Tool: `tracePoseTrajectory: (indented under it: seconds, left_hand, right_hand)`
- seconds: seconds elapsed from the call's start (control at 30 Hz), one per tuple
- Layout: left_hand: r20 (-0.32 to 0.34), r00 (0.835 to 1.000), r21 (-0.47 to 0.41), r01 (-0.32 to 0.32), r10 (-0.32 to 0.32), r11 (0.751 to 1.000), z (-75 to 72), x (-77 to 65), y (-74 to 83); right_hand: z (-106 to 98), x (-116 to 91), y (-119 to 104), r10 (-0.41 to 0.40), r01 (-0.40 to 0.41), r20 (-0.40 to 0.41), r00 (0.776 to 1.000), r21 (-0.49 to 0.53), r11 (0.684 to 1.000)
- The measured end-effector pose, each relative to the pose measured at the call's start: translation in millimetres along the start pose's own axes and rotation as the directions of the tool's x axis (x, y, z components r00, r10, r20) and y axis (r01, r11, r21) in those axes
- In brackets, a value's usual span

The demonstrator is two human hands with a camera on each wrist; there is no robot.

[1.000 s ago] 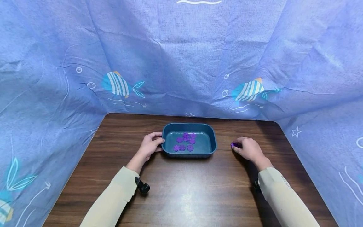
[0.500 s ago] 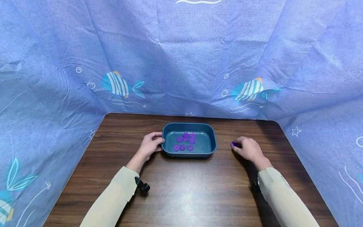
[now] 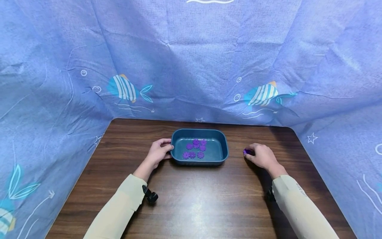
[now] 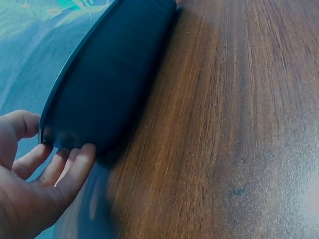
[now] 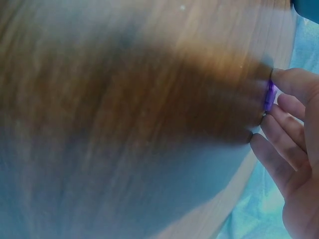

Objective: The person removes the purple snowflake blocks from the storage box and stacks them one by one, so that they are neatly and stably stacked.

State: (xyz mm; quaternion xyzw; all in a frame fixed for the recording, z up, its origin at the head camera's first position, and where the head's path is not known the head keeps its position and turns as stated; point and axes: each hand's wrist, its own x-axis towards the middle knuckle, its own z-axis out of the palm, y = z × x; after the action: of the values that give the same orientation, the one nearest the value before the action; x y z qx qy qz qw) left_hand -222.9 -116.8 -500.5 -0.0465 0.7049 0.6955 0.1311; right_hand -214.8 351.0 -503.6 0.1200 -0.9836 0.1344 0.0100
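A dark blue rectangular tub (image 3: 199, 163) stands on the table, with several purple notched plastic discs (image 3: 200, 155) lying flat inside. At the tub's left end my left hand (image 3: 157, 153) holds the rim with its thumb, and the other fingertips touch the outer end wall. To the right of the tub, my right hand (image 3: 262, 156) is low over the table. It pinches one purple notched disc (image 5: 269, 96) by its edges between thumb and finger at the tabletop. My palm and fingers partly hide this disc in the head view.
A brown wood-grain table (image 3: 195, 196) has its rounded far edge close behind the tub. Blue fish-print cloth (image 3: 197, 66) hangs behind and on both sides. A small black wrist device (image 3: 151, 197) sits under my left sleeve.
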Motion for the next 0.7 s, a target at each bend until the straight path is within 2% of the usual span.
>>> tracePoseTrajectory:
  seconds: [0.3,0.47,0.7]
  left_hand:
    - [-0.003,1.000,-0.003,0.002,-0.002,1.000,0.2,1.5,-2.5]
    - [-0.002,1.000,-0.010,0.000,0.000,1.000,0.6,0.0,-0.6]
    - [0.009,1.000,-0.012,0.000,0.000,1.000,-1.4,1.2,-1.1]
  right_hand:
    - [-4,4,3,0.005,-0.008,0.045,0.999,0.067,0.998]
    - [-11,9,4,-0.035,0.026,0.067,0.997,0.125,0.992]
    - [-26,21,-7,-0.078,0.070,0.054,0.995,0.143,0.987]
